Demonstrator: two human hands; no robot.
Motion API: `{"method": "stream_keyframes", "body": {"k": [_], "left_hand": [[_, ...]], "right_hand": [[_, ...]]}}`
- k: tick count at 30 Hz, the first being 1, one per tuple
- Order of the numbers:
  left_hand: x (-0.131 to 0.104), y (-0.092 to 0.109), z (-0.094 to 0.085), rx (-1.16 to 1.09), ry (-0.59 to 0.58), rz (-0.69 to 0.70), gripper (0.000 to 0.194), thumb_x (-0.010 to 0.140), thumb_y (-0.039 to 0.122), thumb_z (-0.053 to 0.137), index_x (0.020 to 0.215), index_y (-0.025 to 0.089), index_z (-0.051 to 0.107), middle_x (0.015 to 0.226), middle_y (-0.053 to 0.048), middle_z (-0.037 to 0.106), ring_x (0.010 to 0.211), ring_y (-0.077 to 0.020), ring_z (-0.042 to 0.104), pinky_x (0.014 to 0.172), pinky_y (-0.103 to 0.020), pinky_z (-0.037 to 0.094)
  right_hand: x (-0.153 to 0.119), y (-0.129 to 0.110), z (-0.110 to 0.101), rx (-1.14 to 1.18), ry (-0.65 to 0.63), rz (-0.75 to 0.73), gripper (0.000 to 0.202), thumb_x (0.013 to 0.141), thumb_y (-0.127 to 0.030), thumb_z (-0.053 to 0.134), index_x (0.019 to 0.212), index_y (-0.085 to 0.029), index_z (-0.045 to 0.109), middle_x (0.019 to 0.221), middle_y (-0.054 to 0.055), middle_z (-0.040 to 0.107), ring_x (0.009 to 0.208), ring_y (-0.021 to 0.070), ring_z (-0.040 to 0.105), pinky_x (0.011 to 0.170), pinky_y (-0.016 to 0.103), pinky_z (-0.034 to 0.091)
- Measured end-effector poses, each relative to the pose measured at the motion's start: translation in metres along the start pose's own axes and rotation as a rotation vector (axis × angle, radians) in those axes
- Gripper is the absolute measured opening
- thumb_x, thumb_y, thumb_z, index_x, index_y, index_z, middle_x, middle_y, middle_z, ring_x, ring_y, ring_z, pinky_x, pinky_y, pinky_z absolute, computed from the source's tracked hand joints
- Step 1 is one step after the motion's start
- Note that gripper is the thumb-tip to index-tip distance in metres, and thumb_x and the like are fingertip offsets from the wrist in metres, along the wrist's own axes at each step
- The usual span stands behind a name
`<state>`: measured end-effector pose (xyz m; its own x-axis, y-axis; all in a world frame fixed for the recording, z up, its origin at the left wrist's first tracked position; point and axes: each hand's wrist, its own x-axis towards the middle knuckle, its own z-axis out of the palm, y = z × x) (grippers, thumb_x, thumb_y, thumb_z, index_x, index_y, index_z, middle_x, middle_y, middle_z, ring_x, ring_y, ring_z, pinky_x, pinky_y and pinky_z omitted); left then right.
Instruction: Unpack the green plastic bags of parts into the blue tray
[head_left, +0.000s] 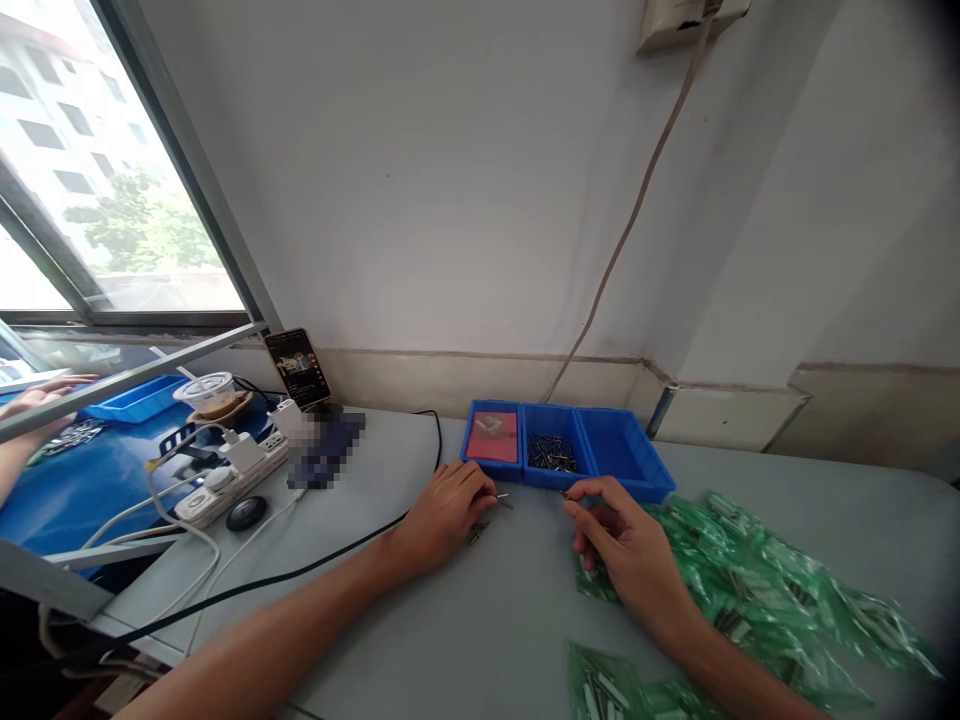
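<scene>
Three trays (619,445) are standing side by side at the back of the table (517,640), before the wall (450,200), small parts (551,455) lying in the middle one. Bags (765,575) are lying at the table's right. On the left, a power strip (232,485) is lying with a mouse (246,514) just beside it and a phone (298,366) leaning behind. The left hand (448,508) and right hand (622,535) are occupying the space before the trays.
</scene>
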<state>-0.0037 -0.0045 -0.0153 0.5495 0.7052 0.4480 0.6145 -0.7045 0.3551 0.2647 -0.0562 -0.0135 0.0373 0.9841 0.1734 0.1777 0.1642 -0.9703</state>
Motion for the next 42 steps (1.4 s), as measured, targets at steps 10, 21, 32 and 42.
{"method": "stream_keyframes", "body": {"k": [10,21,32,42], "left_hand": [[0.001,-0.002,-0.002,-0.042,0.068,-0.001,0.018,0.114,0.027,0.049,0.104,0.020,0.063,0.103,-0.004,0.068,0.095,-0.0202,0.061,0.090,-0.033,0.047],[0.000,0.002,-0.002,-0.043,0.043,-0.004,0.030,0.117,0.029,0.040,0.097,0.019,0.060,0.099,-0.005,0.066,0.093,-0.0198,0.059,0.088,-0.035,0.045],[-0.001,0.003,-0.003,-0.023,0.031,-0.002,0.034,0.116,0.031,0.041,0.088,0.019,0.057,0.090,-0.004,0.063,0.087,-0.0193,0.056,0.084,-0.033,0.043],[0.002,-0.002,-0.003,-0.055,0.060,-0.020,0.037,0.115,0.035,0.043,0.085,0.019,0.059,0.083,-0.002,0.062,0.081,-0.0191,0.055,0.081,-0.033,0.045]], "right_hand": [[0.001,0.000,0.001,0.043,-0.020,0.042,0.051,0.094,-0.072,0.065,0.108,-0.023,0.066,0.053,-0.006,0.057,0.045,0.0156,0.055,0.042,0.025,0.049],[-0.002,-0.001,0.001,0.041,0.021,0.031,0.045,0.092,-0.068,0.072,0.105,-0.025,0.063,0.060,-0.006,0.055,0.047,0.0149,0.053,0.042,0.025,0.045],[-0.005,-0.014,0.001,-0.017,0.051,-0.004,0.045,0.095,-0.069,0.066,0.092,-0.024,0.063,0.055,-0.006,0.055,0.038,0.0112,0.045,0.039,0.023,0.037],[0.006,-0.015,0.001,0.282,-0.082,0.185,0.052,0.091,-0.071,0.070,0.077,-0.024,0.053,0.050,-0.011,0.042,0.032,0.0065,0.033,0.034,0.021,0.039]]}}
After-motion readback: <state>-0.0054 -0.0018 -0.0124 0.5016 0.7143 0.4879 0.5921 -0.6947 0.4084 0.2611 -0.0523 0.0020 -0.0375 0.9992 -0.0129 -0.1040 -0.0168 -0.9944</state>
